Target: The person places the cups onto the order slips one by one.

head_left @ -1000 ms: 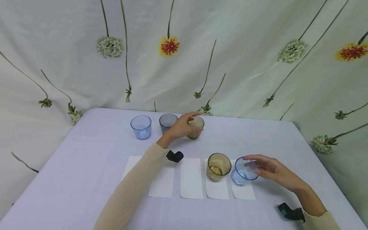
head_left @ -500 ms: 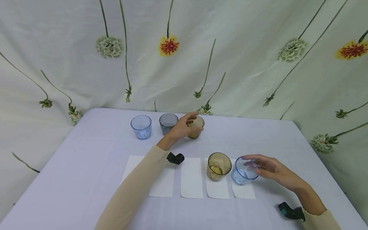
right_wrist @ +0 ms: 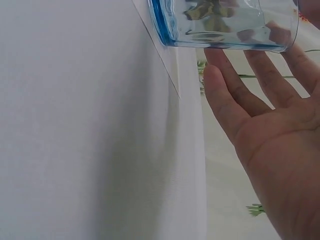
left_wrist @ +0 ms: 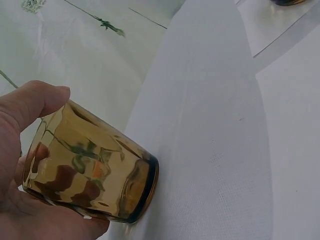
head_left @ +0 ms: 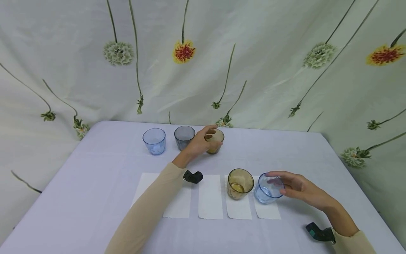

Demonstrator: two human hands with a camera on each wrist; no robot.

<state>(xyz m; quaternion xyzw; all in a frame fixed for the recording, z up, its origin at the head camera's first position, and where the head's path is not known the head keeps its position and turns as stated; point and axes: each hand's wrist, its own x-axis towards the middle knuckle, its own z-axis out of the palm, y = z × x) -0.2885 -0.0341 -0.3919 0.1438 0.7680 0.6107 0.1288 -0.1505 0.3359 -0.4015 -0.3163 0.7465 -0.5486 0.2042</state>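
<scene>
At the table's far side my left hand point(head_left: 197, 144) grips an amber glass tumbler point(head_left: 214, 149). In the left wrist view the thumb presses near the rim of this tumbler point(left_wrist: 100, 160), with fingers showing through its wall. My right hand point(head_left: 298, 186) holds a clear blue tumbler point(head_left: 265, 197) over the rightmost paper strip point(head_left: 269, 212). Several fingers lie along the far side of the blue tumbler point(right_wrist: 225, 22) in the right wrist view. A second amber tumbler point(head_left: 236, 190) stands upright just left of it on another paper strip point(head_left: 240, 211).
A blue tumbler point(head_left: 154, 143) and a grey tumbler point(head_left: 182, 135) stand in the back row, left of my left hand. More white paper strips point(head_left: 210, 197) lie in a row across the middle. Behind the white-covered table point(head_left: 79, 197) hangs a floral cloth point(head_left: 253, 63).
</scene>
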